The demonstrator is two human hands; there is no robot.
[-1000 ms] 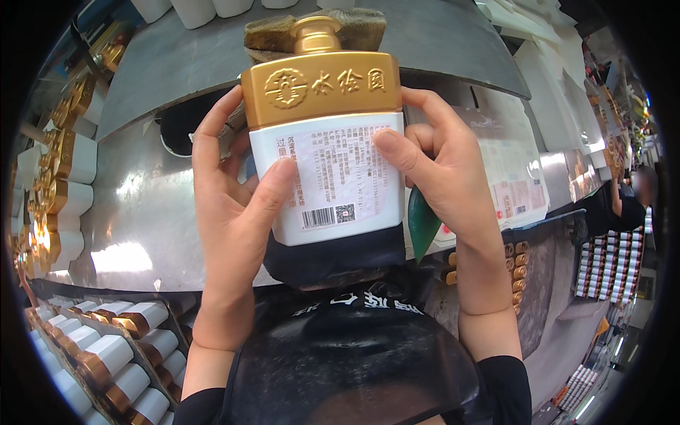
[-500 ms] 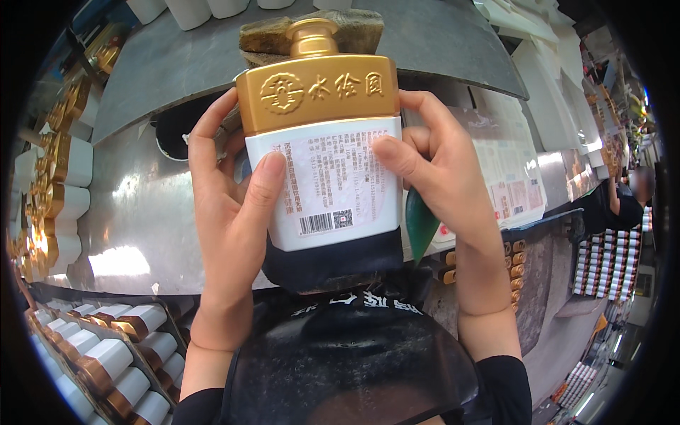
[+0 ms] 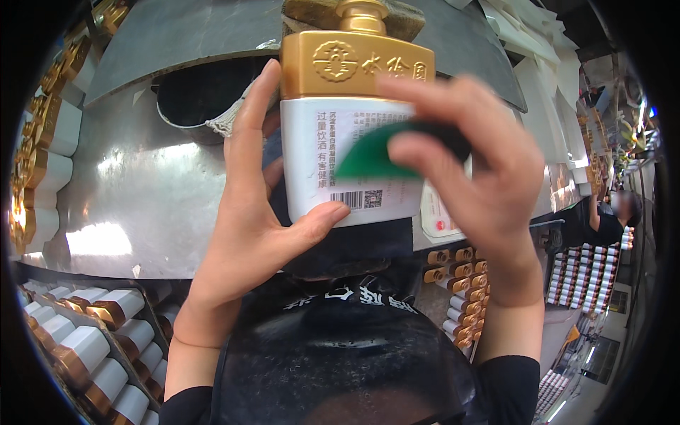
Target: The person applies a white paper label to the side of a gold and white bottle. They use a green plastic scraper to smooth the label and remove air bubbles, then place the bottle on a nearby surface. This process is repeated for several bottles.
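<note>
Close up, the metal worktop [image 3: 127, 191] fills the background, rows of gold-and-white bottles [image 3: 85, 340] at lower left. Before it, a gold-shouldered white bottle [image 3: 347, 134] stands upright, the left hand [image 3: 258, 212] clamped around its side; the right hand [image 3: 471, 177] presses a green scraper [image 3: 372, 159] against its label.

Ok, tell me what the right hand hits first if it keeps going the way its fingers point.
The right hand points left, holding a green scraper on the bottle. Going on, it would likely meet the left hand gripping the bottle's side; depth is unclear.
</note>
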